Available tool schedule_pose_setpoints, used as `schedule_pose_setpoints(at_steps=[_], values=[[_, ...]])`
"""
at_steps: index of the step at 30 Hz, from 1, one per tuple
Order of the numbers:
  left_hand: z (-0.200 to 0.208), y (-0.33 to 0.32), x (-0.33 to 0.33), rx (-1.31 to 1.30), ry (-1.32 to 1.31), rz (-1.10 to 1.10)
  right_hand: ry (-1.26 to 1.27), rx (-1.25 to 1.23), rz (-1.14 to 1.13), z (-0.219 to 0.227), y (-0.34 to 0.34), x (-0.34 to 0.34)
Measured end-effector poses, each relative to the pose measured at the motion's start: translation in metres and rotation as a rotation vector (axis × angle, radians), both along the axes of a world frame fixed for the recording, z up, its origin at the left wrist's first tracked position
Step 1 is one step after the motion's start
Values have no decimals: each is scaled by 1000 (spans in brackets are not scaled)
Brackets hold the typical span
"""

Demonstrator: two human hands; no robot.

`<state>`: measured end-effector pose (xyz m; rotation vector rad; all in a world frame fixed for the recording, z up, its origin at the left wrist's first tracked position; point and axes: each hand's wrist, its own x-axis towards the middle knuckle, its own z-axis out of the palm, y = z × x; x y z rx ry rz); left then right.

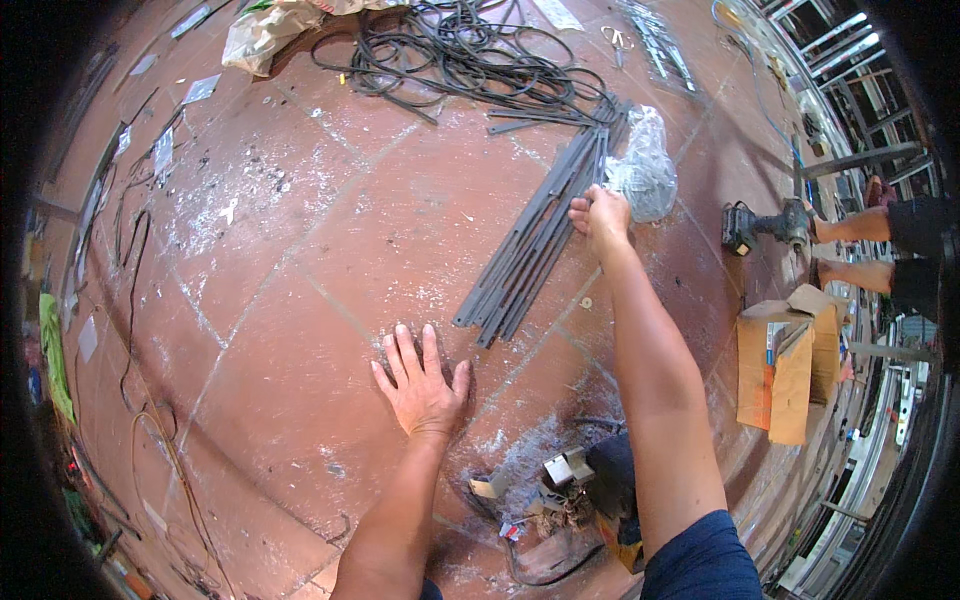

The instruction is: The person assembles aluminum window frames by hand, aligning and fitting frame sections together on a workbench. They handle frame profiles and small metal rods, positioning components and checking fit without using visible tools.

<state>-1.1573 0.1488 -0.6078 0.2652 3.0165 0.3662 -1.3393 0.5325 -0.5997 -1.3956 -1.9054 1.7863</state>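
Right hand (600, 218) closes on the upper part of the grey metal strip bundle (530, 245), which lies flat on the tiled floor (300, 250). Left hand (422, 380) spread flat on the floor, grasping nothing. Bundle not lifted yet; judged early stage.

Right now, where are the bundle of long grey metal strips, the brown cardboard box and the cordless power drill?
bundle of long grey metal strips (535, 245), head view, mid-length.
brown cardboard box (790, 385), head view, front flap.
cordless power drill (765, 226), head view, body.
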Motion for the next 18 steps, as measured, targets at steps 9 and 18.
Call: schedule_pose_setpoints(at_steps=[9,18], values=[[1,1,3,-43,10,6,-136,780,52,-4,49,181],[4,4,3,-38,9,17,-849,982,-96,-65,193,331]])
